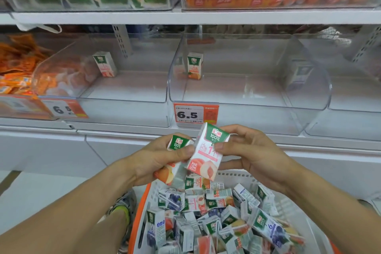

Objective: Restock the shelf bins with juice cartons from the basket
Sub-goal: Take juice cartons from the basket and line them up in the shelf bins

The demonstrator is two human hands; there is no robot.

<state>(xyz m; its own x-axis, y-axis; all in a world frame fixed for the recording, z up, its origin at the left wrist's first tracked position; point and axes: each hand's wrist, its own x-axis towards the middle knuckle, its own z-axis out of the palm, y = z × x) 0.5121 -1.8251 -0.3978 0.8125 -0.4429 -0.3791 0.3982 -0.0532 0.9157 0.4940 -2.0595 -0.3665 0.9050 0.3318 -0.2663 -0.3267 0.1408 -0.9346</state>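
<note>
Green-topped white cartons (208, 150) with pink peach print; white basket (237, 175), orange rim; clear bins (247, 97)

**A:** What have we got up top?

**B:** A white peach-print juice carton with a green cap panel (208, 150), tilted, held above the basket, touching a white orange-print carton (175, 159) just to its left.

**A:** And the basket?

**B:** A white perforated plastic basket with an orange rim (142, 208), heaped with small cartons lying every which way: peach, orange, blueberry prints.

**A:** The shelf bins?

**B:** Clear plastic bins. The left bin (123, 97) holds one upright peach carton (105, 64) at the back; the middle bin (237, 97) one upright orange carton (194, 66).
</note>
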